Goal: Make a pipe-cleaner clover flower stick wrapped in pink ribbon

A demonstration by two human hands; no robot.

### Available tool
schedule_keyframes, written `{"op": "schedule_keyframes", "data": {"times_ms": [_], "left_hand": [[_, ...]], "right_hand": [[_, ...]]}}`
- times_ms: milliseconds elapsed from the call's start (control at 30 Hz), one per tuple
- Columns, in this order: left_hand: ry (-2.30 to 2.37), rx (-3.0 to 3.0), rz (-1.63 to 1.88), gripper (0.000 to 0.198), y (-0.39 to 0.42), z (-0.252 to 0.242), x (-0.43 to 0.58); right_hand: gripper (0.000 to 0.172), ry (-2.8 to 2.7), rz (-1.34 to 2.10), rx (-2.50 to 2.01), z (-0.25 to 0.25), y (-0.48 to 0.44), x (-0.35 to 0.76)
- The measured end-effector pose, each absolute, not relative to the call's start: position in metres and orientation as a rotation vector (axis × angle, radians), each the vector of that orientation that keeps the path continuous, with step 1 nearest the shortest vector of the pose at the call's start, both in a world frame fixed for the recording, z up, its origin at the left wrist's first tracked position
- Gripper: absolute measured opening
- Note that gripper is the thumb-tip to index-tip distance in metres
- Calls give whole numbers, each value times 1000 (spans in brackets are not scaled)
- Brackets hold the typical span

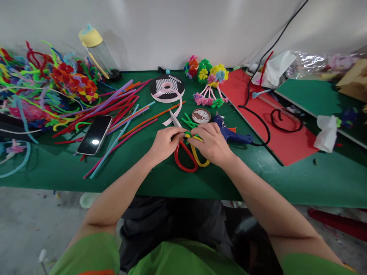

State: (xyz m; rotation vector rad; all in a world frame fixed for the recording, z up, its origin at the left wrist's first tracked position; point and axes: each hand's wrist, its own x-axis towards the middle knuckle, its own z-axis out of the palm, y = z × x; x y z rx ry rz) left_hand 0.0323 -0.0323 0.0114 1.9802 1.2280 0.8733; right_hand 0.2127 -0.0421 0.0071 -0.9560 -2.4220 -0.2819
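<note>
My left hand point(166, 144) and my right hand point(211, 144) meet over the table, both closed with fingertips pinched on a small green and yellow pipe cleaner piece point(187, 135). Fingers partly cover it, so its full shape is hidden. Below them lies a pair of scissors point(185, 168) with one red and one yellow handle loop, its blades pointing away from me. Short green pipe cleaner lengths point(189, 120) lie just beyond my fingertips. A round patterned lid or dish point(201, 115) sits behind my right hand, and a blue glue gun point(233, 135) lies to its right.
On the left are loose pipe cleaners point(134, 124), a phone point(94, 135), a colourful pile point(37, 88) and a bottle point(99, 51). A ribbon spool point(156, 91) and finished pipe cleaner flowers point(212, 74) stand at the back. Rightward lie a red board point(275, 137) and a black cord point(265, 128).
</note>
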Motion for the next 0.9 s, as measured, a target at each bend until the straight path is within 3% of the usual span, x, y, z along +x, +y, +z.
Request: {"op": "schedule_keyframes", "data": {"times_ms": [567,900], "left_hand": [[1144,1875,864,18,-34,7,33],[1075,1885,832,14,-39,7,35]], "right_hand": [[13,-2000,196,-1101,4,-38,209],[14,-1965,276,-1152,4,-40,207]]}}
